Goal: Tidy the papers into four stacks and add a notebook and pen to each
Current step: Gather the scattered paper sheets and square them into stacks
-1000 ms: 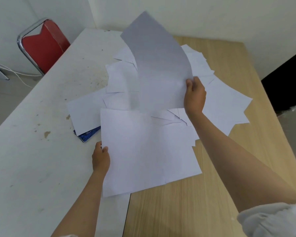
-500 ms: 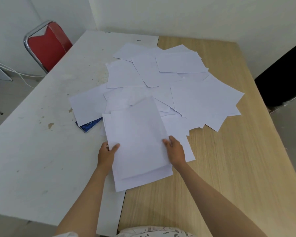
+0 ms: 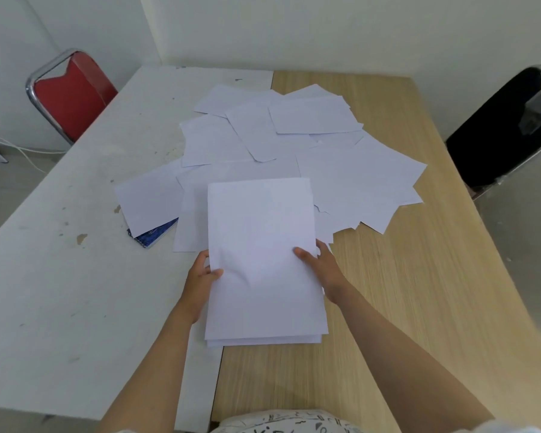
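Note:
A small stack of white sheets [image 3: 263, 260] sits squared up at the seam between the two tables. My left hand [image 3: 200, 276] grips its left edge with the thumb on top. My right hand [image 3: 320, 267] grips its right edge the same way. Beyond the stack, several loose white sheets [image 3: 294, 145] lie scattered and overlapping. A blue spiral notebook [image 3: 155, 234] pokes out from under the left sheets, mostly covered. No pen shows.
A stained white table [image 3: 75, 260] adjoins a wooden table [image 3: 419, 292]. A red chair [image 3: 71, 95] stands at the far left, a black chair [image 3: 506, 129] at the right. Walls close the far side.
My right hand brought a lifted sheet down onto the near pile. Both hands then squared the sheets into one straight stack and drew it slightly nearer.

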